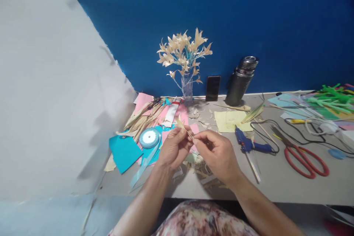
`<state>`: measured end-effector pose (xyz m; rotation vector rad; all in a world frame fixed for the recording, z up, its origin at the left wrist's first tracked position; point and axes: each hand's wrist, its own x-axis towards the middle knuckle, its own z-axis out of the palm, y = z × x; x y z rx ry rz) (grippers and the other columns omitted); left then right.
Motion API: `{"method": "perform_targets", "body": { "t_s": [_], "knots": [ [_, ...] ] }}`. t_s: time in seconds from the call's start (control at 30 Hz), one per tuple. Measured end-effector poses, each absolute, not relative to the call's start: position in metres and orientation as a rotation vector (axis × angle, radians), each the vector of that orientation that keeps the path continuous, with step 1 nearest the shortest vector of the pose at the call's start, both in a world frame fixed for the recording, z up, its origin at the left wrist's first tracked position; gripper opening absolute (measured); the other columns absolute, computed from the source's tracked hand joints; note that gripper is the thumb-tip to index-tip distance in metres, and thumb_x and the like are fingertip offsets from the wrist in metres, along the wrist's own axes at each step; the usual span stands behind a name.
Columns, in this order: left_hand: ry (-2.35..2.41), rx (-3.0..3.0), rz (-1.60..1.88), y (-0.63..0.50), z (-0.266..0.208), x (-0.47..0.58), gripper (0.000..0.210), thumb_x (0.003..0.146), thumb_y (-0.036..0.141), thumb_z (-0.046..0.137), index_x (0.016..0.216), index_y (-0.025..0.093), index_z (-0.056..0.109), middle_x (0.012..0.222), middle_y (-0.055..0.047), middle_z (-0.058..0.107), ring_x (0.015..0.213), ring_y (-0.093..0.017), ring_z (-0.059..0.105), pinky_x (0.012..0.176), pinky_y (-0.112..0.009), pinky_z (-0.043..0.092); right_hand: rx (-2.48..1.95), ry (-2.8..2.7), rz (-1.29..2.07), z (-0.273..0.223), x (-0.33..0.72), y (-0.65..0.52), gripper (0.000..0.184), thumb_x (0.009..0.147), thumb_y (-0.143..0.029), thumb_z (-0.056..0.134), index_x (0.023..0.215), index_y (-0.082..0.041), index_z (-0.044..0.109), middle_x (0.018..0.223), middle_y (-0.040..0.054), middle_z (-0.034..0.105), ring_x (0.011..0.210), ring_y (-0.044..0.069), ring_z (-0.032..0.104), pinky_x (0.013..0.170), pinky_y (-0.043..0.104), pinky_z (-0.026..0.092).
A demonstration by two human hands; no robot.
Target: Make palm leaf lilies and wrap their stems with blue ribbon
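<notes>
Patterned cloth [201, 219] fills the bottom centre of the frame. Above it, the left hand [173, 149] has its fingers pinched around a pale husk flower [180, 122] near mid-frame; the right hand [218, 155] grips its thin stem [190, 135] lower down. Light, steady pressure near the base should best spare the petals. Their tips point upper left, the long axis sloping down rightward. Beyond, left of centre, a ribbon spool [149, 138] rests over the bench [276, 188].

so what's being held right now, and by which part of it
A pale husk flower: the left hand grips it just below the petals, the right hand pinches the stem's lower end.
</notes>
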<state>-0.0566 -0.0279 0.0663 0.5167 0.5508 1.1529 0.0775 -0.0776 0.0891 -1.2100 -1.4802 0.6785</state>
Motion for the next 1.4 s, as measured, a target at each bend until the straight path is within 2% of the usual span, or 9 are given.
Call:
{"method": "perform_targets", "body": {
  "t_s": [0.23, 0.53, 0.77, 1.03, 1.4],
  "knots": [
    [0.575, 0.565, 1.173, -0.028, 0.069, -0.057, 0.031, 0.057, 0.026, 0.094, 0.074, 0.011, 0.073, 0.064, -0.001, 0.067, 0.056, -0.008, 0.06, 0.055, -0.018, 0.048, -1.2, -1.506, 0.653, 0.09, 0.077, -0.079, 0.015, 0.086, -0.016, 0.057, 0.075, -0.019, 0.067, 0.074, 0.0012, 0.07, 0.064, 0.014, 0.061, 0.06, 0.023, 0.046],
    [0.566, 0.621, 1.207, -0.031, 0.061, -0.051, 0.027, 0.062, 0.028, 0.092, 0.066, 0.011, 0.07, 0.062, -0.002, 0.065, 0.055, -0.009, 0.058, 0.056, -0.02, 0.049, -1.201, -1.462, 0.633, 0.086, 0.078, -0.077, 0.017, 0.088, -0.018, 0.06, 0.074, -0.02, 0.068, 0.073, 0.0008, 0.069, 0.068, 0.015, 0.063, 0.063, 0.024, 0.048],
    [0.613, 0.622, 1.213, -0.027, 0.062, -0.054, 0.023, 0.064, 0.022, 0.09, 0.069, 0.012, 0.07, 0.064, -0.001, 0.065, 0.056, -0.009, 0.059, 0.057, -0.021, 0.049, -1.229, -1.491, 0.693, 0.079, 0.08, -0.076, 0.012, 0.086, -0.02, 0.06, 0.081, -0.02, 0.071, 0.078, 0.0018, 0.072, 0.064, 0.015, 0.062, 0.056, 0.023, 0.046],
    [0.575, 0.637, 1.195, -0.034, 0.061, -0.047, 0.027, 0.062, 0.027, 0.091, 0.068, 0.011, 0.071, 0.062, -0.002, 0.065, 0.055, -0.009, 0.059, 0.057, -0.02, 0.048, -1.257, -1.423, 0.678, 0.076, 0.08, -0.081, 0.017, 0.085, -0.02, 0.057, 0.068, -0.019, 0.06, 0.064, -0.0018, 0.06, 0.056, 0.012, 0.053, 0.053, 0.022, 0.042],
    [0.603, 0.655, 1.175, -0.035, 0.055, -0.045, 0.028, 0.061, 0.031, 0.092, 0.069, 0.011, 0.074, 0.06, -0.002, 0.065, 0.055, -0.009, 0.057, 0.058, -0.022, 0.048, -1.235, -1.352, 0.741, 0.075, 0.078, -0.081, 0.016, 0.084, -0.021, 0.057, 0.069, -0.019, 0.063, 0.067, -0.0003, 0.066, 0.057, 0.013, 0.059, 0.054, 0.021, 0.046]
  ]
}}
